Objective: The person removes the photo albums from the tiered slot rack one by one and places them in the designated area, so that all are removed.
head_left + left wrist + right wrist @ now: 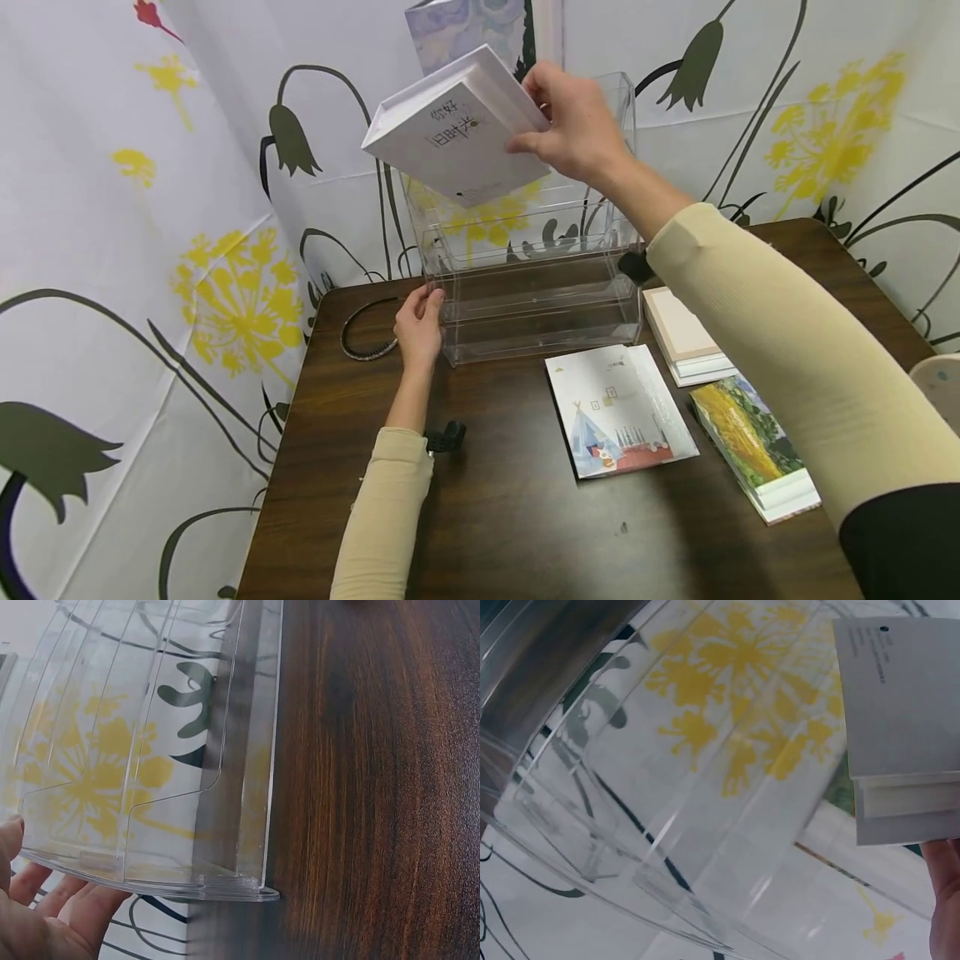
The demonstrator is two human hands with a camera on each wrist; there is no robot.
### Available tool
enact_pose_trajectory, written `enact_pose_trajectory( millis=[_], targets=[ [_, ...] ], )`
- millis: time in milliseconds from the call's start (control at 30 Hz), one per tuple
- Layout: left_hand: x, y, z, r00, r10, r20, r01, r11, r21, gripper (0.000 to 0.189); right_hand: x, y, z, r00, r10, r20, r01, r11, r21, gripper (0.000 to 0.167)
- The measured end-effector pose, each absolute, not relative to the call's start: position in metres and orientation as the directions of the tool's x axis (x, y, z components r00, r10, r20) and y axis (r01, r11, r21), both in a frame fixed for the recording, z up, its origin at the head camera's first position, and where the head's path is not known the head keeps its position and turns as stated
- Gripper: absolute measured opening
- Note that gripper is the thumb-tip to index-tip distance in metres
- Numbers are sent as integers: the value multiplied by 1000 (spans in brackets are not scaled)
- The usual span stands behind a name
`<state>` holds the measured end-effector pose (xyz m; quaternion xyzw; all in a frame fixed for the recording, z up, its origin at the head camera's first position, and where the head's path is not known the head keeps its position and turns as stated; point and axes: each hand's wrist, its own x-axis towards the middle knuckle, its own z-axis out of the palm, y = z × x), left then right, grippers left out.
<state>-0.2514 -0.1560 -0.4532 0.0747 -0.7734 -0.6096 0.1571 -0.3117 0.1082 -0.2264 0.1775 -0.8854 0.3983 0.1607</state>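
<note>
My right hand (573,125) grips a thick white book (450,137) by one edge, thumb on its printed cover and fingers behind. The book is tilted in the air in front of the upper tiers of a clear plastic display rack (540,343). In the right wrist view the book's grey-white cover (904,697) overlaps the rack's upper part. My left hand (418,329) holds the rack's left side low down; in the left wrist view its thumb and fingers lie on either side of the clear side panel (165,888). A book with a purple watercolour cover (468,33) stands at the rack's top.
On the dark wooden table (487,533) lie a white booklet with a tent picture (611,417), a thick book with a yellow-green cover (750,433) and a cream book (678,325). A dark looped band (367,356) lies left of the rack. A flowered curtain (225,167) hangs behind.
</note>
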Motion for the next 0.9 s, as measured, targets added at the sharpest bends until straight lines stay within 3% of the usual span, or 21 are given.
enact_pose_trajectory(
  millis=[167,333,567,900],
  targets=[
    [-249,-159,-452,-945,-299,133,62,235,970,38,-299,111,-226,-790,-230,569,-589,543,-598,42],
    [-248,-161,-449,-949,-292,115,42,246,968,37,-282,123,-238,-729,-148,669,-667,374,-645,40],
    [-248,-163,-449,-952,-283,120,43,263,964,40,-237,139,-277,-828,-29,560,-556,168,-814,40],
    [-248,-166,-444,-956,-272,110,28,290,957,43,-178,134,-360,-983,-74,170,-183,219,-959,43]
  ],
)
